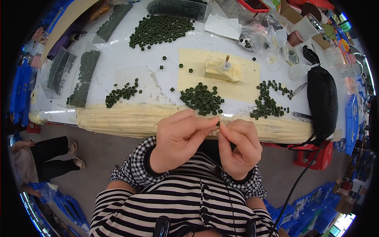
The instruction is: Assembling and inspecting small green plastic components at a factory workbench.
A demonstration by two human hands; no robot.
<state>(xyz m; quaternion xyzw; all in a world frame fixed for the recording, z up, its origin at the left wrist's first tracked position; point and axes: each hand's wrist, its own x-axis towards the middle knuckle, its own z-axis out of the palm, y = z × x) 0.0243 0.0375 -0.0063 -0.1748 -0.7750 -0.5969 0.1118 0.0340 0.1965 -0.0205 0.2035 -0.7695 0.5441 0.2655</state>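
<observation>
A small dark green round piece (218, 124) sits between my fingertips over the table's front edge. My left hand (179, 136) is closed, its thumb and index finger pinching toward that piece. From the other side my right hand (241, 147) meets it with curled fingers, the index tip against it; its thumb lies just below. Beyond my hands is a heap of similar green pieces (202, 98). Smaller groups lie to the left (121, 94) and to the right (270, 103).
A tape-wrapped block (223, 69) with a short upright pin stands mid-table. Farther back spreads a large pile of green pieces (160, 29). Clear trays (85, 77) of pieces line the left. Tweezers (300, 89) and a black bag-covered object (323, 102) are at right.
</observation>
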